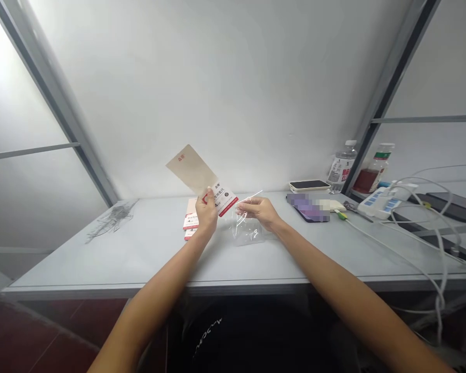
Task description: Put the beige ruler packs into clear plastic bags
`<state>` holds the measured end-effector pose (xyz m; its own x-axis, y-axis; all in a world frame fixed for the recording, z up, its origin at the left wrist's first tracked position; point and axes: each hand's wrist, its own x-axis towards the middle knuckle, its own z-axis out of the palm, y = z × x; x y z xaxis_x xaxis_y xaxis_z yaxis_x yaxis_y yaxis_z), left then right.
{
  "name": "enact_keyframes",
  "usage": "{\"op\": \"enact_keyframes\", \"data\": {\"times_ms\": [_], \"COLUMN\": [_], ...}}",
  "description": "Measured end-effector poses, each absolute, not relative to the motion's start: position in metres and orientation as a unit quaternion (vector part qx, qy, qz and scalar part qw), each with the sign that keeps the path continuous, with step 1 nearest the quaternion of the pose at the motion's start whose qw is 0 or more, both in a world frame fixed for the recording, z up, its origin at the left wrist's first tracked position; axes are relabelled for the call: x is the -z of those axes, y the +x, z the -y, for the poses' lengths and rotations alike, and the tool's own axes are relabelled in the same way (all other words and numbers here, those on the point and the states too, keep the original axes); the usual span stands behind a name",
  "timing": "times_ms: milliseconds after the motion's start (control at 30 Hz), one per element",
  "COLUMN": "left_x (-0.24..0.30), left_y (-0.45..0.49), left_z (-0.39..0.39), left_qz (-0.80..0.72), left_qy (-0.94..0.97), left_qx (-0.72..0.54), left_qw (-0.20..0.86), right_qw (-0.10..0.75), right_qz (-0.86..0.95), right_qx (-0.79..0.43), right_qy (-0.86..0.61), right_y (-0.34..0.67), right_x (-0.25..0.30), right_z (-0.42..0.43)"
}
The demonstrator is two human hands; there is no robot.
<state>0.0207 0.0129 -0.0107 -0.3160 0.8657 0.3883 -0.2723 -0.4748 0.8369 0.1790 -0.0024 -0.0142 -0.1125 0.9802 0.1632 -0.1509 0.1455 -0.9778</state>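
A printed paper packet (pixel 192 171), tan at its upper end and white with red marks at its lower end, is gripped at a tilt in the closed left hand (pixel 206 213), with the fingers wrapped around its lower part, seemingly so that its printed face is turned up into view. A clear plastic bag (pixel 248 230) is pinched at its upper edge by the right hand (pixel 258 211), just beside the packet, and its lower part appears to rest on the desk (pixel 147 254). Similar red-and-white packets (pixel 190 223) are stacked just below the left hand, within easy reach, while a pixelated phone (pixel 308 207) lies farther off, beyond the right hand.
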Motion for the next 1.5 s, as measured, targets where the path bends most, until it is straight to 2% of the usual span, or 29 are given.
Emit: {"op": "enact_keyframes", "data": {"times_ms": [333, 767, 1067, 1233, 1333, 1500], "left_x": [0.009, 0.001, 0.004, 0.008, 0.012, 0.015], "left_y": [0.024, 0.023, 0.028, 0.028, 0.027, 0.024], "left_z": [-0.007, 0.003, 0.003, 0.002, 0.001, 0.0], "left_qz": [-0.322, -0.339, -0.327, -0.343, -0.38, -0.383], "left_qy": [0.464, 0.471, 0.472, 0.532, 0.577, 0.597], "left_qx": [-0.715, -0.742, -0.726, -0.639, -0.575, -0.539], "left_qw": [0.412, 0.336, 0.379, 0.438, 0.439, 0.455], "right_qw": [0.59, 0.599, 0.609, 0.612, 0.625, 0.64], "right_qz": [0.5, 0.493, 0.496, 0.495, 0.476, 0.455], "right_qx": [-0.514, -0.536, -0.528, -0.531, -0.517, -0.51], "right_qy": [-0.371, -0.332, -0.323, -0.313, -0.34, -0.352], "right_y": [0.177, 0.174, 0.175, 0.172, 0.172, 0.176], "right_x": [0.015, 0.01, 0.015, 0.016, 0.017, 0.016], "right_z": [0.003, 0.007, 0.001, 0.001, 0.0, -0.003]}}
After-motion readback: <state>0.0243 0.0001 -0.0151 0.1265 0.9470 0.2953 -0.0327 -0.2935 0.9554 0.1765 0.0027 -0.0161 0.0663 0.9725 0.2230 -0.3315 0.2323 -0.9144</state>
